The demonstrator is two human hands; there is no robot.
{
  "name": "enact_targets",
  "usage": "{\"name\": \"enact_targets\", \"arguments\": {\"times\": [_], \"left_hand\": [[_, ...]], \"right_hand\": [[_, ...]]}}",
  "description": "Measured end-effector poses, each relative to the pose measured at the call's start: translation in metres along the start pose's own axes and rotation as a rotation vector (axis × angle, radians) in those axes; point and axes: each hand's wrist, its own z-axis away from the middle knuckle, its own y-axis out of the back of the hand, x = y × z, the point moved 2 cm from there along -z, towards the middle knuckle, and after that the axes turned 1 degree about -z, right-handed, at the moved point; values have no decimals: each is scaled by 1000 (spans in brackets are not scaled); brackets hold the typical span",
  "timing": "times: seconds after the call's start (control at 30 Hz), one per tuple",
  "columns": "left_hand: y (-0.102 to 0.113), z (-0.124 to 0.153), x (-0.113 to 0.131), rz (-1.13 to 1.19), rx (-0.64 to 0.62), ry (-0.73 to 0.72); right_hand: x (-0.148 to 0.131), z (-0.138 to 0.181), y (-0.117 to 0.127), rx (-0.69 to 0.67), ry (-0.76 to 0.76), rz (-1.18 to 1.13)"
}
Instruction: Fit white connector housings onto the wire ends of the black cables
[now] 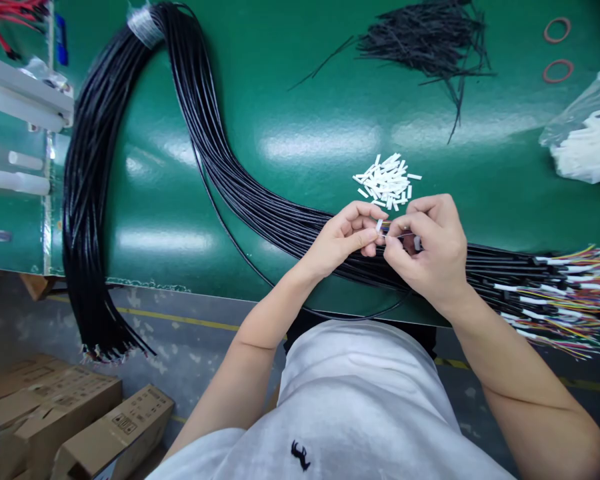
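My left hand (349, 233) pinches a short white sleeve (379, 225) between thumb and fingertips. Facing it, almost touching, my right hand (430, 243) is closed on thin wire ends of a cable; the fingers partly hide them. Both hands are over a thick bundle of black cables (275, 213) that runs across the table. To the right, the bundle ends in stripped, coloured wires (587, 293), many with white sleeves at their base. Just beyond my fingertips lies a loose pile of white sleeves (387, 179). One single black cable (240, 250) loops along the front edge.
The green table (290, 80) carries a heap of thin black pieces (420, 37), two brown rings (557, 71) and a plastic bag (587, 137) of white parts. The cable bundle's far end hangs off the front edge. Cardboard boxes (115, 433) stand on the floor at left.
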Motion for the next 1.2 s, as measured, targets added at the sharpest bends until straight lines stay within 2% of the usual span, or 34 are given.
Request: {"name": "enact_targets", "arguments": {"times": [0.63, 0.83, 1.07, 1.2], "left_hand": [[-1, 0, 0, 24, -11, 33], [-1, 1, 0, 26, 13, 89], [-1, 2, 2, -5, -29, 51], [0, 1, 6, -50, 24, -12]], "right_hand": [[0, 1, -4, 88, 10, 33], [3, 2, -4, 38, -31, 3], [2, 2, -4, -18, -48, -17], [4, 0, -3, -32, -96, -79]]}}
